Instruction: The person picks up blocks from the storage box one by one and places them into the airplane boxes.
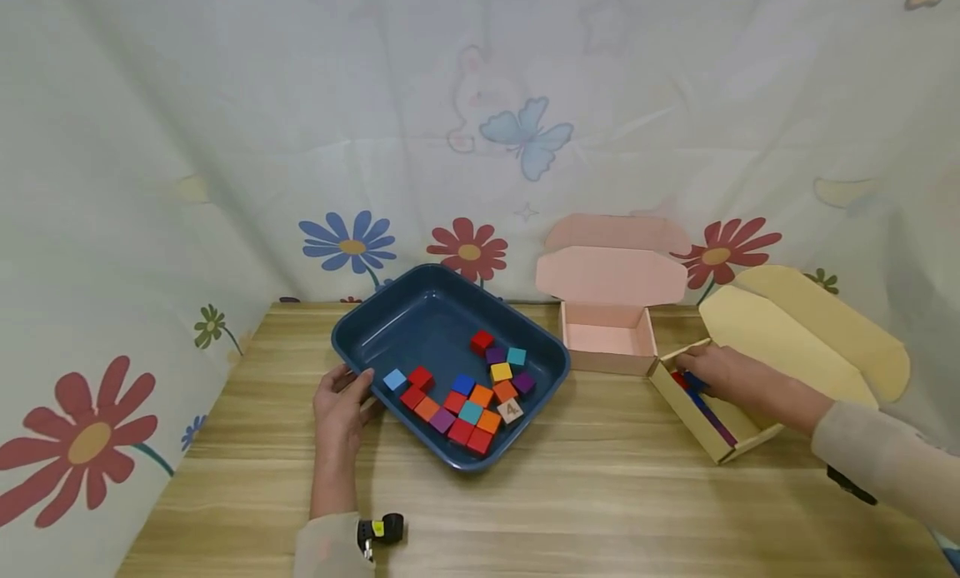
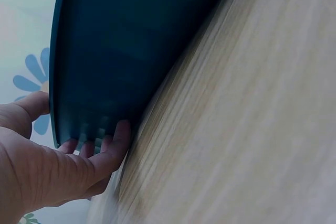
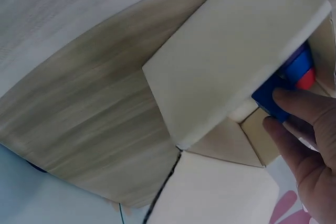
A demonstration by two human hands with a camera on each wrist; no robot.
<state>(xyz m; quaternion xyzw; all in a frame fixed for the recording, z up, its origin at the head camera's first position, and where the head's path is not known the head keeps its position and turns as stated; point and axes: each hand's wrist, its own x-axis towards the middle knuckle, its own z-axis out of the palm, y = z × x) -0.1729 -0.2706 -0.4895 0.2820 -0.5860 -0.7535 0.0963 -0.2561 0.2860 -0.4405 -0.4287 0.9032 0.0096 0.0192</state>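
Observation:
My left hand [image 1: 339,420] grips the near left side of a dark blue tray [image 1: 397,324], thumb at the rim and fingers against the outer wall in the left wrist view. Several coloured cubes [image 1: 471,412] lie in the tray, along with a plain wooden cube [image 1: 510,411] marked with a 4. Over on the right, my right hand [image 1: 723,374] reaches into an open pale yellow box [image 1: 684,413]. Between thumb and fingers it pinches a blue block [image 3: 270,98]. Blue, red and purple blocks [image 3: 298,65] lie in a row beside it along the box wall.
An open pink box [image 1: 609,361] stands between the tray and the yellow box, its lid [image 1: 611,276] raised. Behind the wooden table [image 1: 600,486] hangs a curtain [image 1: 420,161] printed with flowers and a butterfly. The yellow box's lid [image 1: 795,336] leans back.

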